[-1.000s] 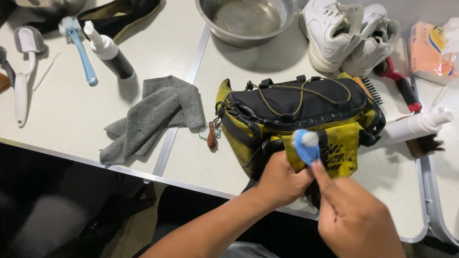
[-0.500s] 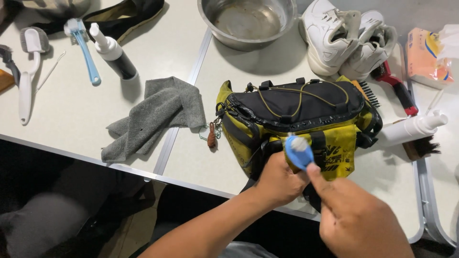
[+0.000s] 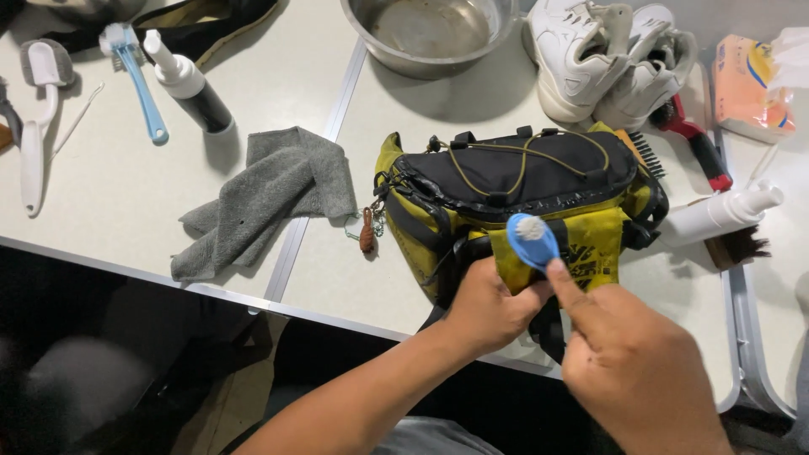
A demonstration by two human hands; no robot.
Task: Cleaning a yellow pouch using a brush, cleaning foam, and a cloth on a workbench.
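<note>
A black and yellow waist bag (image 3: 522,181) lies on the white table (image 3: 354,278) near its front edge. My left hand (image 3: 484,307) grips the bag's front yellow edge and strap. My right hand (image 3: 632,362) holds a small blue brush (image 3: 531,240) with white bristles, its head raised against the yellow front panel of the bag. A small brown charm (image 3: 367,232) hangs from the bag's left side.
A grey cloth (image 3: 265,198) lies left of the bag. Behind stand a metal bowl (image 3: 430,34), white sneakers (image 3: 607,59), a red-handled brush (image 3: 695,143), a white spray bottle (image 3: 720,215), an orange packet (image 3: 746,88). At far left are a light-blue brush (image 3: 135,80), a bottle (image 3: 187,82), a white brush (image 3: 38,126).
The blue brush head has shifted a little left and up along the bag's yellow front panel. My left hand keeps its grip on the bag.
</note>
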